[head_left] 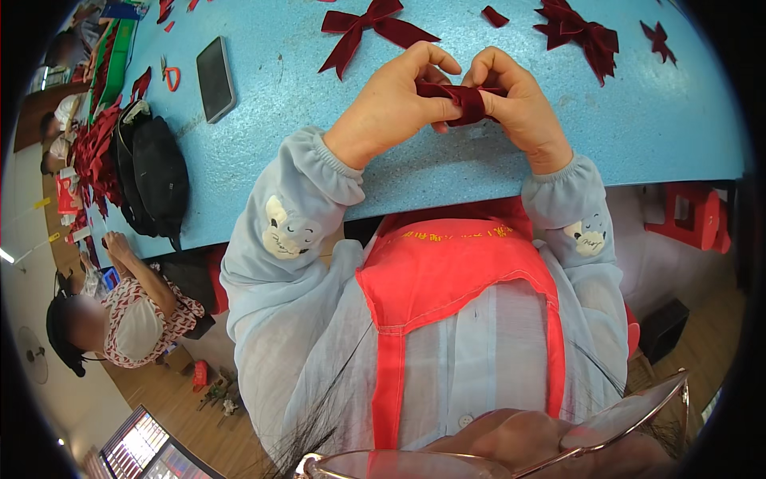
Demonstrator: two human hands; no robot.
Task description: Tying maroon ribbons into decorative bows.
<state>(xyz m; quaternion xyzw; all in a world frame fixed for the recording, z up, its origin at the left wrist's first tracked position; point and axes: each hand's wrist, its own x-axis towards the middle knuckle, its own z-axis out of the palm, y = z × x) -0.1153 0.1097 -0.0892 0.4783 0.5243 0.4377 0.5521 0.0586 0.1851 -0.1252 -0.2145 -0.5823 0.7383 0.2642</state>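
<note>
Above the near edge of the blue table (271,160), both my hands grip one dark red velvet ribbon (469,108), folded into loops. My left hand (391,104) pinches its left part between thumb and fingers. On the other side, my right hand (515,104) has its thumb pressed on the right part, fingers curled behind. The fingers partly cover the ribbon, so its full shape is hidden. A finished-looking velvet bow (369,30) with two tails lies just beyond my left hand. Past my right hand rests a pile of similar bows (578,36).
A phone (216,80) and orange-handled scissors (171,76) lie to the left. Closer in is a black bag (155,172) beside heaped red ribbon (97,152). One small bow (658,41) sits far right. A co-worker (136,319) sits at left; a red stool (690,215) stands at right.
</note>
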